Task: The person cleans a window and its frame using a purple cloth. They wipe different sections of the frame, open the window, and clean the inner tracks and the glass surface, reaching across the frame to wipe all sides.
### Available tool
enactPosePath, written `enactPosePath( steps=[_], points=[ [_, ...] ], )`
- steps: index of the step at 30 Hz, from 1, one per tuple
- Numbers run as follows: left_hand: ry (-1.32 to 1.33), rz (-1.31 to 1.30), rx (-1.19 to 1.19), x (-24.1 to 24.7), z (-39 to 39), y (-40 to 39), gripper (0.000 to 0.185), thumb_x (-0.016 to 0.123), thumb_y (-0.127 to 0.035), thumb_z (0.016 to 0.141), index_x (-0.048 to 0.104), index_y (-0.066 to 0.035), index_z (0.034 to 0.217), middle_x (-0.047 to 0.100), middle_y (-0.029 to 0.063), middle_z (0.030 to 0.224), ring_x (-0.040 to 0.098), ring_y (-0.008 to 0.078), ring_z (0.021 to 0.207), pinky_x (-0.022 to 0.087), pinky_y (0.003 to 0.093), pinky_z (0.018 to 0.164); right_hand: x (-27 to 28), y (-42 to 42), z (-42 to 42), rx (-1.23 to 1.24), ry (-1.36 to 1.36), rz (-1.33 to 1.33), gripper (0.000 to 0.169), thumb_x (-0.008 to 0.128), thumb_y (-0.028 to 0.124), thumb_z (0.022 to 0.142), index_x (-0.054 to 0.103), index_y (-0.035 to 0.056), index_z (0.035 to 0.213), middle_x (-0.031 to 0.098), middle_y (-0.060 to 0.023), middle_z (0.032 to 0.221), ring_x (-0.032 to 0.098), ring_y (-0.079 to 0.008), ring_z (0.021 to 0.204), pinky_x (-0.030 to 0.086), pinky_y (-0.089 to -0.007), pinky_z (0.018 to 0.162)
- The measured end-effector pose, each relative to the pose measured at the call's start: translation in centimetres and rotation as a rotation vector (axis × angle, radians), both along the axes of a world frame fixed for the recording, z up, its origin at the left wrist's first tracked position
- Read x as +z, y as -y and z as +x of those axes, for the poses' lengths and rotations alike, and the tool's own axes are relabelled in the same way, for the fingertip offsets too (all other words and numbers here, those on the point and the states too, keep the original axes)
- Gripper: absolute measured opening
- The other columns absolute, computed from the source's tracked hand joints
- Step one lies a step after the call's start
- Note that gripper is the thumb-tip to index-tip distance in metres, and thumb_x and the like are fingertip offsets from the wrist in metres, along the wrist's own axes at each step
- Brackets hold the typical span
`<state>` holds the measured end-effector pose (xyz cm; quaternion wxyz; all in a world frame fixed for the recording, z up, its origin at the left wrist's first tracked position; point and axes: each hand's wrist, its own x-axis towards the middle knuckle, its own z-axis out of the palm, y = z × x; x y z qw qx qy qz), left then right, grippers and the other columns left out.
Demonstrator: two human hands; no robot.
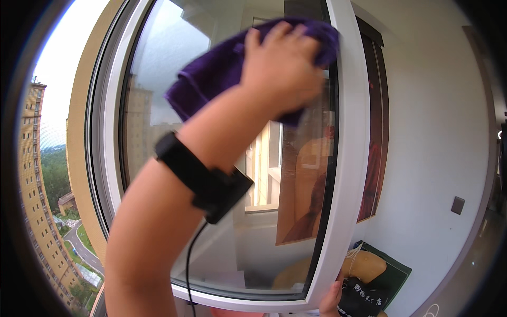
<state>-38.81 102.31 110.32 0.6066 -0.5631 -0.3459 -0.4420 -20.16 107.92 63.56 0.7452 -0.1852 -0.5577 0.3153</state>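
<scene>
My left hand (285, 67), slightly blurred, presses a folded purple cloth (214, 75) against the upper part of a window pane (214, 253). Its fingers are spread over the cloth near the right stile of the white window sash (348, 158). Across my left forearm runs a black strap with a box-shaped device (222, 194), and a black cable hangs down from it. At the bottom right, my right hand (330, 299) grips the outer edge of the sash near its lower corner. Only part of that hand shows.
Left of the sash is the window opening, with a tall building (31, 158) and a road far below. On the right, a hanging picture (372, 130) and a switch plate (458, 205) are on the wall. A dark green bag (400, 273) and a black bag with writing (358, 297) stand beneath.
</scene>
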Motion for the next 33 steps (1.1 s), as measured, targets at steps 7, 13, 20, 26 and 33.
enactPosePath(
  steps=[7, 13, 20, 26, 33],
  points=[
    [-0.009, -0.063, 0.083, -0.5, -0.8, 0.8, 0.044, 0.053, -0.024, 0.086, 0.051, -0.007, 0.126, 0.049, 0.0155, 0.141, 0.037, 0.0310, 0.138, 0.021, 0.0610, 0.113, 0.4, -0.3, -0.1, 0.016, 0.010, 0.021, 0.067, 0.035, 0.047, 0.101, 0.029, -0.0017, 0.147, 0.040, -0.0160, 0.147, 0.039, -0.0286, 0.135, 0.029, -0.0377, 0.110],
    [0.568, -0.119, 0.349, 5.1, -17.6, 5.8, 0.058, 0.046, -0.042, 0.091, 0.042, -0.009, 0.139, 0.049, 0.0163, 0.142, 0.042, 0.0296, 0.136, 0.019, 0.0618, 0.112, 0.8, 0.6, -0.5, 0.021, 0.044, 0.065, 0.066, 0.037, 0.046, 0.101, 0.030, -0.0021, 0.147, 0.041, -0.0168, 0.146, 0.038, -0.0294, 0.135, 0.029, -0.0379, 0.110],
    [0.726, -0.094, 0.156, 6.8, -21.5, 5.5, 0.058, 0.043, -0.040, 0.088, 0.046, -0.003, 0.131, 0.054, 0.0253, 0.132, 0.050, 0.0374, 0.125, 0.039, 0.0448, 0.103, 0.3, 1.6, -0.6, -0.097, 0.193, 0.075, 0.065, 0.037, 0.045, 0.101, 0.030, -0.0020, 0.147, 0.039, -0.0174, 0.147, 0.036, -0.0305, 0.137, 0.028, -0.0377, 0.111],
    [0.287, -0.107, 0.017, 7.6, -5.0, 2.9, 0.052, 0.051, -0.031, 0.084, 0.050, -0.002, 0.127, 0.051, 0.0244, 0.134, 0.043, 0.0348, 0.131, 0.030, 0.0418, 0.110, -0.4, 0.5, -0.1, -0.228, 0.288, 0.046, 0.065, 0.036, 0.044, 0.102, 0.028, -0.0016, 0.148, 0.037, -0.0171, 0.149, 0.033, -0.0302, 0.138, 0.025, -0.0370, 0.113],
    [0.079, -0.156, -0.154, 7.1, 3.4, 0.8, 0.043, 0.053, -0.021, 0.079, 0.057, 0.000, 0.117, 0.055, 0.0253, 0.127, 0.046, 0.0368, 0.127, 0.033, 0.0433, 0.109, 0.2, 0.2, -1.2, -0.116, 0.200, 0.049, 0.066, 0.035, 0.045, 0.102, 0.027, -0.0018, 0.148, 0.039, -0.0152, 0.148, 0.036, -0.0269, 0.136, 0.027, -0.0359, 0.112]
  ],
)
